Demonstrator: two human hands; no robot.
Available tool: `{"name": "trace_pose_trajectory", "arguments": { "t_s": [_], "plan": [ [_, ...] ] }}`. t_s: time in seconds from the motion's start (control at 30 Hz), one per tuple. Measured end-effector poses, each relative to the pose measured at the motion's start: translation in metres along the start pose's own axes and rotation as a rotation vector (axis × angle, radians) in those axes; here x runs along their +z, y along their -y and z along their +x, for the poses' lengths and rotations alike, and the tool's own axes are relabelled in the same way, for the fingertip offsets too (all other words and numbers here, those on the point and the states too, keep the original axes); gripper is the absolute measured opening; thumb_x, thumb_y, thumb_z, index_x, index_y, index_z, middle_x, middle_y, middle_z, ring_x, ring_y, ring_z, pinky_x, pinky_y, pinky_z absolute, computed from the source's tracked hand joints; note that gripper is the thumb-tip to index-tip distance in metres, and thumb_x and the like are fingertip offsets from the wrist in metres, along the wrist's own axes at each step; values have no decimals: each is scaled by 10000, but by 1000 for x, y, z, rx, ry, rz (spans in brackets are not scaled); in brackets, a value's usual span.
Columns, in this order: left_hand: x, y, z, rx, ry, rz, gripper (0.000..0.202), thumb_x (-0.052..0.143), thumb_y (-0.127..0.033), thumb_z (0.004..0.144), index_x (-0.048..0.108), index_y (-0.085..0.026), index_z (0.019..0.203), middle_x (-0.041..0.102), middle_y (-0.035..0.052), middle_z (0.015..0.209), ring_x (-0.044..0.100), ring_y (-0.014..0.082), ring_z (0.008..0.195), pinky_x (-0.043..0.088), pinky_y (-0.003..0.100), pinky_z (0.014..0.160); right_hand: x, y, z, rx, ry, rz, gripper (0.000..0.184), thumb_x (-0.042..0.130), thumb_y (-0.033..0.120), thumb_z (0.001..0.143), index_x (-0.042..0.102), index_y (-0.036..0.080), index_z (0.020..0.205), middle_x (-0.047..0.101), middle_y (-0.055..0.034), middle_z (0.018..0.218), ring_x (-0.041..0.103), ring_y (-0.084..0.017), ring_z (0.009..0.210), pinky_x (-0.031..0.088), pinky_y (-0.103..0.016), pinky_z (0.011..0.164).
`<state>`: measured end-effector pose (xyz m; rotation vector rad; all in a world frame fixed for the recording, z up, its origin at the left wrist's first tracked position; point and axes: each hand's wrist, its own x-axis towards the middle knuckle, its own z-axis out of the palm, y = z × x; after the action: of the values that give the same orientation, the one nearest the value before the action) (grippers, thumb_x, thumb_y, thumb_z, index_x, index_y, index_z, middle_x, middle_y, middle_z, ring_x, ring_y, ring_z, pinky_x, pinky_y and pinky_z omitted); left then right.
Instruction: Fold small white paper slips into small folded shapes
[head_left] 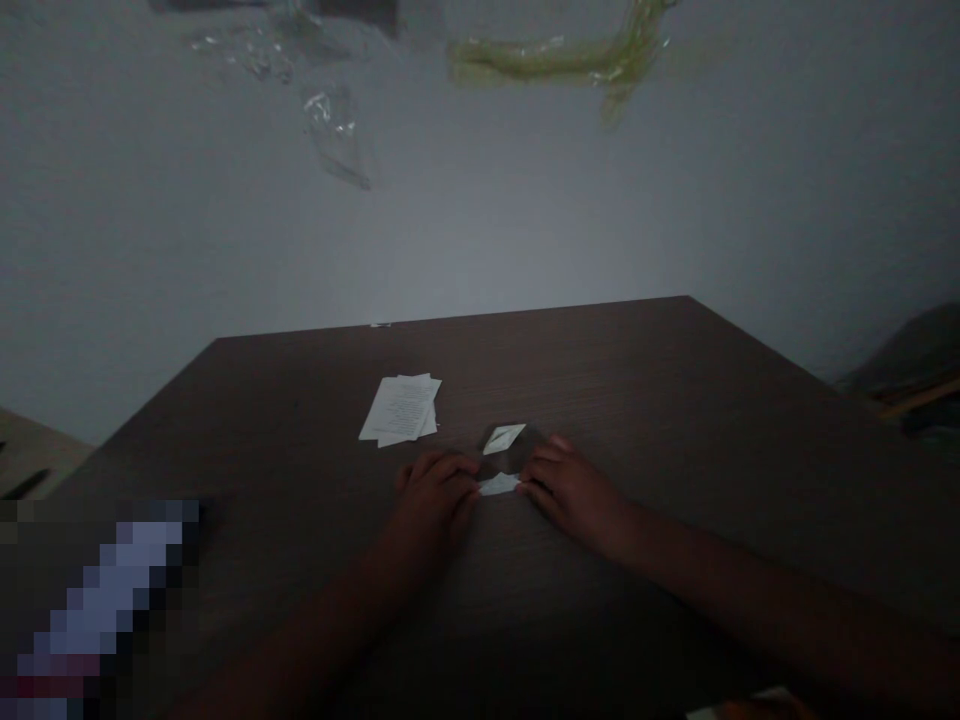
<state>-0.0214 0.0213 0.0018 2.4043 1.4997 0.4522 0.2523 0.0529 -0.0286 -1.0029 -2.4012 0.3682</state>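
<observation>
Between my two hands, low over the dark wooden table (315, 520), is a small folded piece of white paper (499, 485). My left hand (439, 495) pinches its left end, and my right hand (566, 490) pinches its right end. Just beyond it lies another small folded paper (504, 438), diamond-shaped and pale, which neither hand seems to hold. Farther off to the left rests a loose stack of white paper sheets (401, 408), the top one printed with lines of text. The dim light hides the finer folds.
A pixelated, bright-screened object (120, 590) lies at the table's left front. The pale wall (525, 220) rises behind the table's far edge, with yellowish tape (540, 62) and clear plastic (334, 130) stuck to it. Something dark (915, 370) stands beyond the right edge.
</observation>
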Motion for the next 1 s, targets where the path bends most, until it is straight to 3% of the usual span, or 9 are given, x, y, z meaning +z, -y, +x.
{"name": "trace_pose_trajectory", "arguments": {
  "t_s": [0.27,0.5,0.7,1.0],
  "plan": [
    [-6,-3,1,-41,23,-5,259,669,-136,1103,892,-259,1152,838,114,1358,710,384,1330,553,622,1155,4,0,-2,17,-55,-78,165,783,246,1125,778,279,963,772,-69,980,733,-320,1031,634,-522,1002],
    [-1,6,0,26,45,-83,274,637,-126,1111,862,-242,1216,855,99,1217,763,357,1216,581,602,1122,0,-1,-1,7,11,-25,151,770,223,1136,771,255,989,784,-60,992,743,-297,1027,626,-498,1017],
    [4,16,0,56,-15,-171,227,639,-112,1083,811,-223,1179,852,86,1179,794,300,1148,651,486,1082,-3,4,0,-33,88,-26,205,677,219,1187,779,228,1010,806,-88,1035,745,-301,1067,610,-522,1090],
    [4,17,-2,112,-22,-209,217,611,-102,1082,755,-249,1151,833,74,1164,779,281,1128,650,428,1067,0,6,0,-63,59,10,177,674,121,1128,785,234,1050,816,-89,1065,751,-293,1068,613,-495,1074]
  ]
}}
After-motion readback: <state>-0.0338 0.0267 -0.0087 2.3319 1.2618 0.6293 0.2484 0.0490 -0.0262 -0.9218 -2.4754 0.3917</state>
